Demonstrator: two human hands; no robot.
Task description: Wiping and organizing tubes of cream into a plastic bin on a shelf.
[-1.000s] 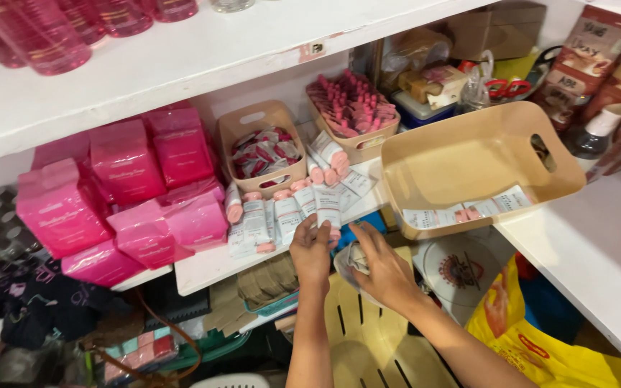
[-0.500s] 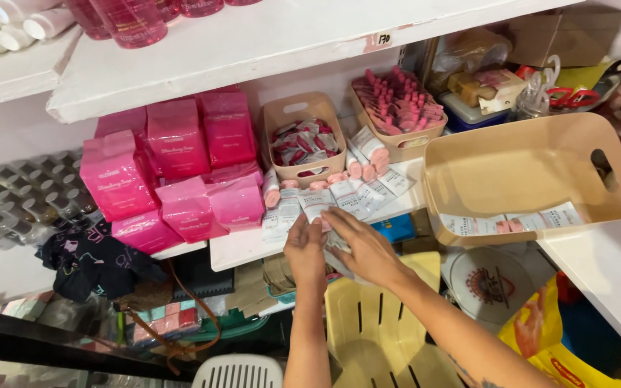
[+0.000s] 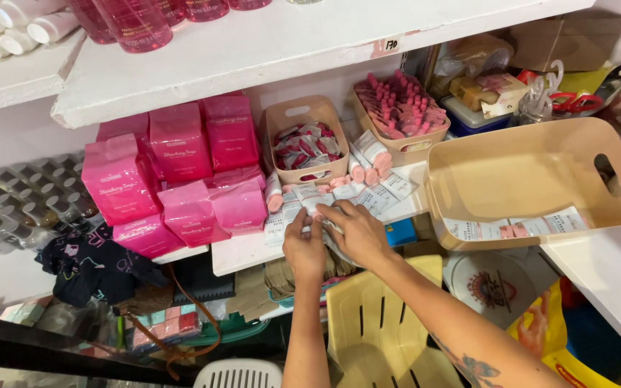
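My left hand (image 3: 303, 246) and my right hand (image 3: 356, 231) rest side by side on a row of white tubes with pink caps (image 3: 368, 188) lying flat on a white shelf (image 3: 242, 251). Both sets of fingers press on the tubes near the shelf's front edge. Whether either hand grips a tube cannot be told. Behind the tubes stands a small beige bin of pink-and-white sachets (image 3: 307, 144).
Pink pouches (image 3: 181, 172) stack left of the tubes. A beige bin of pink sticks (image 3: 401, 111) sits behind. A large beige tray (image 3: 533, 179) with a few flat packets lies at right. A yellow plastic chair (image 3: 379, 330) stands below. Pink bottles (image 3: 134, 21) line the upper shelf.
The view has swung left and closer. Both hands have moved up from below the shelf edge onto the row of tubes.
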